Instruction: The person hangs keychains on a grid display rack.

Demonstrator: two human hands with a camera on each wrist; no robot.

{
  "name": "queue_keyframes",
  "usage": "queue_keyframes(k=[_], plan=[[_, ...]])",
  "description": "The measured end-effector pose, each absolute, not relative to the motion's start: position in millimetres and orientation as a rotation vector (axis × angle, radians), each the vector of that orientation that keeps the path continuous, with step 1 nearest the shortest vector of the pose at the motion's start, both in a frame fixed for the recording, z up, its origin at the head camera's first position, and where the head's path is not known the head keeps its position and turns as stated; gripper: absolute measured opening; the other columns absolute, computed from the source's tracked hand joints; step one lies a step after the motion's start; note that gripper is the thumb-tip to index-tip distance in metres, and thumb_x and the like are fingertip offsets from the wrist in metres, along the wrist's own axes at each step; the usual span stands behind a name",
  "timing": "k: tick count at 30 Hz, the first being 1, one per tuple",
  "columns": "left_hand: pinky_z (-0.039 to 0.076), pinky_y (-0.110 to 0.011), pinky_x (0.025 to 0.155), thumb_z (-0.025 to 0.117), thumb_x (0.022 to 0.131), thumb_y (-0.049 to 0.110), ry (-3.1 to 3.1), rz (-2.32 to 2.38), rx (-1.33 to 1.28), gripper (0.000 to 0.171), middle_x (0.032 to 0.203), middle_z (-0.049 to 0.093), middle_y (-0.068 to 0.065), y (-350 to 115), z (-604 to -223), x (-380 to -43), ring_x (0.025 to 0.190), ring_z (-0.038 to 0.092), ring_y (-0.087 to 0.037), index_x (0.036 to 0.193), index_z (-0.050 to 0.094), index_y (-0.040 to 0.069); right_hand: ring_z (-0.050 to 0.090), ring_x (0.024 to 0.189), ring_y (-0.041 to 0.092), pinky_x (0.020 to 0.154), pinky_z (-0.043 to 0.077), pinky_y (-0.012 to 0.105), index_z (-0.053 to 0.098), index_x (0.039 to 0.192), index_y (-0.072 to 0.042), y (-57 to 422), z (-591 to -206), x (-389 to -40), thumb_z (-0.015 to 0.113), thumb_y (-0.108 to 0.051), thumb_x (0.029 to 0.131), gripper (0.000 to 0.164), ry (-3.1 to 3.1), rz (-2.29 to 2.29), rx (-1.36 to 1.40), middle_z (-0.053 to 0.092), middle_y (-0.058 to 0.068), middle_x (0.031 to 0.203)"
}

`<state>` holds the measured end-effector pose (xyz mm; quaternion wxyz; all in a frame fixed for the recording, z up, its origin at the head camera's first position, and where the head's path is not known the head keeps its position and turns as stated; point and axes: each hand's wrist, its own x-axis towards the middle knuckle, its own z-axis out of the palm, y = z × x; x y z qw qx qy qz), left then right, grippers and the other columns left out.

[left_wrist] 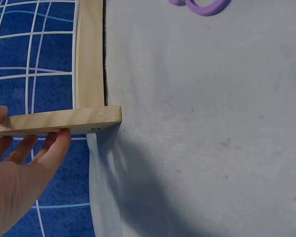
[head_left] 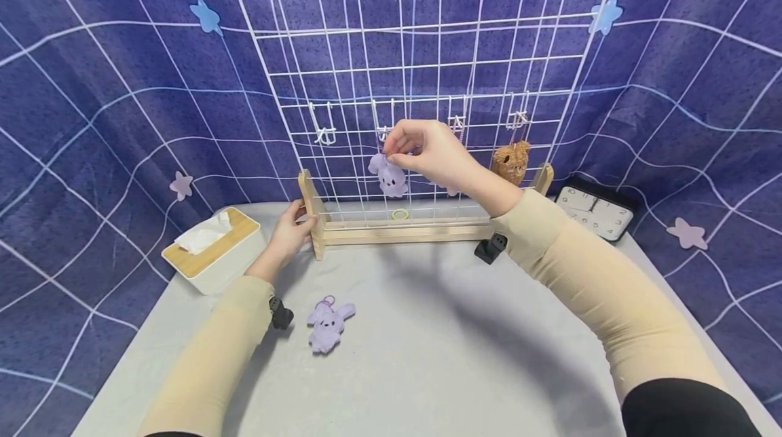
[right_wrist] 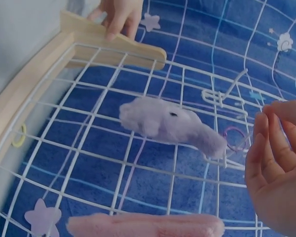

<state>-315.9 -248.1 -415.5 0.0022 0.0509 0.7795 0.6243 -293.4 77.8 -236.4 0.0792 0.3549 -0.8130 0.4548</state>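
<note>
My left hand (head_left: pixel 291 233) grips the wooden side foot (head_left: pixel 313 213) of a white wire grid rack (head_left: pixel 400 74), thumb on one face and fingers on the other. A lavender plush keychain (head_left: pixel 391 178) hangs at the grid, its purple ring (right_wrist: pixel 235 138) by a white hook. Beside this ring is my right hand (head_left: pixel 435 152), thumb and fingertips close together; whether they pinch anything is unclear. The ring shows apart from the fingertips in the right wrist view. Another lavender plush keychain (head_left: pixel 326 327) lies on the table. A pink plush (right_wrist: pixel 145 226) is partly hidden by my right arm.
A brown plush (head_left: pixel 511 162) hangs from a right-hand hook. On the far left stands a bare hook (head_left: pixel 326 135). A tissue box (head_left: pixel 210 247) sits left of the rack, a clock (head_left: pixel 594 210) right of it. A yellow ring (head_left: pixel 400 214) lies behind the base bar.
</note>
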Motion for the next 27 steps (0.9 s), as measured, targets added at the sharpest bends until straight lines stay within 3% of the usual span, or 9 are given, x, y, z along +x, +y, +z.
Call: queue_keyframes(k=[6, 13, 27], plan=[[0.043, -0.064, 0.105, 0.050, 0.104, 0.002, 2.448, 1.962, 0.166, 0.057, 0.155, 0.030, -0.037, -249.8, -416.0, -312.4, 0.135, 0.039, -0.056, 0.155, 0.025, -0.008, 0.068, 0.085, 0.017, 0.079, 0.058, 0.038, 0.071, 0.096, -0.006, 72.4, -251.9, -286.0, 0.075, 0.000, 0.091, 0.008, -2.426, 1.409, 1.178, 0.073, 0.004, 0.091], [0.043, -0.062, 0.107, 0.051, 0.104, 0.001, 2.434, 1.982, 0.141, 0.057, 0.155, 0.031, -0.036, -250.6, -410.2, -308.8, 0.136, 0.038, -0.054, 0.155, 0.026, -0.008, 0.070, 0.088, 0.018, 0.083, 0.060, 0.032, 0.072, 0.099, -0.003, 59.1, -272.7, -280.1, 0.075, 0.001, 0.091, 0.010, -2.457, 1.477, 1.283, 0.074, 0.005, 0.094], [0.044, -0.062, 0.106, 0.053, 0.104, 0.004, 2.441, 1.971, 0.146, 0.057, 0.156, 0.031, -0.034, -247.6, -409.5, -311.0, 0.136, 0.039, -0.053, 0.154, 0.028, -0.006, 0.067, 0.085, 0.015, 0.085, 0.059, 0.029, 0.073, 0.102, -0.003, 28.3, -354.2, -277.9, 0.073, -0.004, 0.091, 0.011, -2.635, 1.472, 1.426, 0.072, 0.001, 0.090]])
